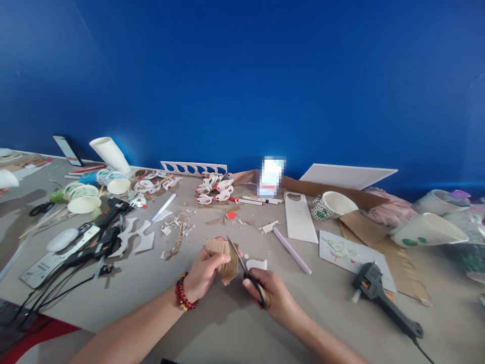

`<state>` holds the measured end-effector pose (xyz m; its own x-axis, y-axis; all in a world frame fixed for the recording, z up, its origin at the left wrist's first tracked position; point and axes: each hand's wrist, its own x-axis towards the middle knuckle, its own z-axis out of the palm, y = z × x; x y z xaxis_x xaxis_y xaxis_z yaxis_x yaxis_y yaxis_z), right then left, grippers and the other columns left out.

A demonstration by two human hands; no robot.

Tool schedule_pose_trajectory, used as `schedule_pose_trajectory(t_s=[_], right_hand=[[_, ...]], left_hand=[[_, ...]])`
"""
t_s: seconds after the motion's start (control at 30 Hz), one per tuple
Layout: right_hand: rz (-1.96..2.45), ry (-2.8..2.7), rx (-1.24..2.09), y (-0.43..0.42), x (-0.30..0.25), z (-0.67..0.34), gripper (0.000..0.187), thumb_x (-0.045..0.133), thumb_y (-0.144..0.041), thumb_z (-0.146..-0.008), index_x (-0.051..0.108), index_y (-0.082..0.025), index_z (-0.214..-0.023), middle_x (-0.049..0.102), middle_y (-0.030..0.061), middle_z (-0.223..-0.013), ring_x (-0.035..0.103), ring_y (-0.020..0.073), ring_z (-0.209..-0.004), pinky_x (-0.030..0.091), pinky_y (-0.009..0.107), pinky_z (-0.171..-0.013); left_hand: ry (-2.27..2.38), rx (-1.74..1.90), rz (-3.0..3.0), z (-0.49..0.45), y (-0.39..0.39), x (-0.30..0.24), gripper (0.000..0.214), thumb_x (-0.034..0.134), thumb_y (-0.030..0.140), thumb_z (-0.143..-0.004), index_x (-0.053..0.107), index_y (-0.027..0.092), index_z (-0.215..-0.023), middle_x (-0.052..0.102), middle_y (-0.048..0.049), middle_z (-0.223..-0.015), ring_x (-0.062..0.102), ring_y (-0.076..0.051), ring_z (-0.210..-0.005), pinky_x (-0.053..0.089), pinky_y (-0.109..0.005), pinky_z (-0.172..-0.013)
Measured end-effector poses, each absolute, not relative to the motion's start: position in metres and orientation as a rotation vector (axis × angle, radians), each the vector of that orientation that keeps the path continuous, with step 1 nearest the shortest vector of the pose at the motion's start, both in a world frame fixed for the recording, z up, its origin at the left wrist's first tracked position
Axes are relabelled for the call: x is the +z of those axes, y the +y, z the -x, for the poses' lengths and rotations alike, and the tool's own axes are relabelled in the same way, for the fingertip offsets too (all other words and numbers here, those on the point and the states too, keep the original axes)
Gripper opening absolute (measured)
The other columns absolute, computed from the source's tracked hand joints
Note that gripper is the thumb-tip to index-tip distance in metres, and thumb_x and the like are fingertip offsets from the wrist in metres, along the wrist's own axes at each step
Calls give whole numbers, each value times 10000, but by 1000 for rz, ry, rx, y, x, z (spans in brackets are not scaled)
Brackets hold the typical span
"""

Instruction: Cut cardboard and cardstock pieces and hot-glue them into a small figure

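Note:
Pinched in my left hand point(207, 268) is a small piece of corrugated cardboard point(230, 272), with a ragged lower edge. My right hand point(272, 292) has its fingers in the handles of a pair of black-handled scissors point(247, 275). The blades point up and to the left and lie along the cardboard's right edge; I cannot tell whether they bite into it. A white cut-out scrap point(256, 264) lies on the table just beyond the scissors. Paper and cardboard snippets point(178, 227) are scattered farther left.
Several white bird-like cut-outs point(215, 187) are grouped near the blue wall. Glue guns lie on both sides, one black glue gun point(382, 296) at right with its cord trailing. Paper cups point(335, 205), a lilac stick point(291, 250) and a drawing point(350, 253) stand or lie to the right.

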<state>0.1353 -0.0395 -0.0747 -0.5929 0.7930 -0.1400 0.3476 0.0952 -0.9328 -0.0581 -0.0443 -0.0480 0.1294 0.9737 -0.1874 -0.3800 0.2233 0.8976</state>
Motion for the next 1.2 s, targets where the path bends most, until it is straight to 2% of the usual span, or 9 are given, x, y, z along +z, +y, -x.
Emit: schedule_pose_trajectory(t_s=[0.3,0.57,0.8,0.93,1.07,1.2], right_hand=[[1175,-1866,1682,-40,-73,-132,572,504,-742,-806,397,-211,-624,492,-24,-481,385,97,-455,277,227,-461],[1192,-1877,1573,-38,-71,-134,577,562,-719,-786,400,-204,-581,432,-49,-455,368,92,-454,243,223,-451],[1041,-1762,1897,-38,-64,-136,555,521,-730,-807,486,-188,-695,595,-3,-583,416,79,-436,291,211,-443],[997,-1659,2007,-35,-60,-142,555,512,-733,-810,494,-181,-757,607,-5,-610,383,63,-418,271,196,-421],[951,-1639,1923,-31,-55,-147,525,576,-689,-797,526,-169,-738,591,-4,-586,397,71,-438,287,204,-434],[1029,-1451,1654,-27,-49,-145,403,731,-541,-738,585,-174,-823,639,27,-723,536,130,-604,409,229,-523]], left_hand=[[971,1142,-906,58,-46,-50,138,634,234,-780,688,150,-874,705,-55,-885,605,-177,-792,460,-265,-724],[943,1153,-880,55,-47,-53,113,648,231,-782,657,152,-862,710,-61,-893,624,-186,-817,471,-279,-748],[1001,1177,-857,57,-47,-55,138,671,256,-761,630,159,-850,703,-49,-863,626,-180,-772,479,-281,-717],[1107,1251,-862,60,-43,-64,153,690,249,-746,574,174,-811,616,11,-723,550,-128,-654,428,-235,-627],[1136,1263,-959,63,-41,-67,176,698,260,-751,545,182,-789,543,21,-685,486,-118,-632,397,-228,-601],[1084,1177,-1044,62,-43,-59,214,687,304,-771,512,183,-752,494,24,-680,440,-115,-624,372,-222,-578]])
